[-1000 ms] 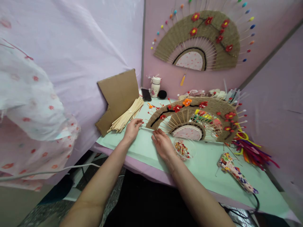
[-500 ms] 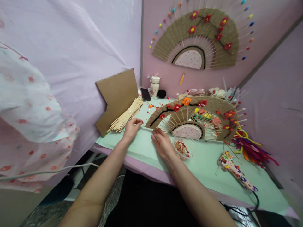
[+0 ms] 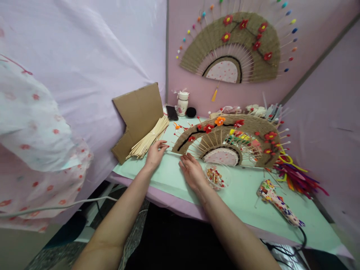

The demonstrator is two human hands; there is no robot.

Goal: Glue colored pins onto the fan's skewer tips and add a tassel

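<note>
A woven jute fan with red and orange flowers and bead-tipped sticks lies on the mint-green table. My left hand rests at the fan's left end, beside a bundle of wooden skewers. Its fingers are curled in a pinch on what looks like a thin stick. My right hand lies flat on the table with its fingers stretched out, touching the fan's lower left edge. It holds nothing.
A small clear dish of beads sits just right of my right hand. A patterned glue gun, pipe cleaners, cardboard, a jar and a phone surround the fan. A second fan hangs on the wall.
Both hands stay in almost the same place. The fingers of my left hand have curled in slightly, and the view has shifted a little.
</note>
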